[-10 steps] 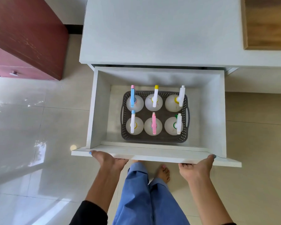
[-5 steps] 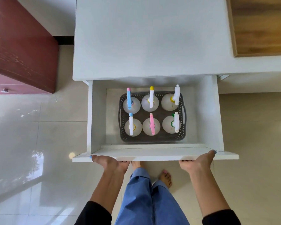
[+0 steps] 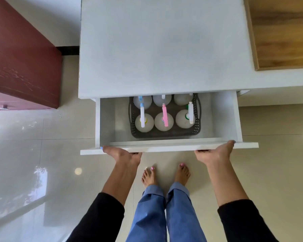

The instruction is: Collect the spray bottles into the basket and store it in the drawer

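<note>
Under the desk [image 3: 163,49], drawer [image 3: 222,117] half open; basket [image 3: 164,134] of spray bottles [image 3: 164,119] inside; left hand [image 3: 124,153] and right hand [image 3: 215,155] grip its front panel [image 3: 168,148].

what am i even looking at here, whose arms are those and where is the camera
No machine here: a person wears a wide-angle camera on the head, looking down, so you see their own arms, legs and bare feet from above.

The left hand and the right hand each hold the front edge of a white drawer, thumbs on top; the other fingers are hidden beneath. The drawer sticks partly out of a white cabinet.

Inside stands a dark basket with spray bottles upright in it. Three show fully; three behind are partly under the cabinet top.

Nearby are a red-brown cabinet and a wooden surface, on a shiny tiled floor.
</note>
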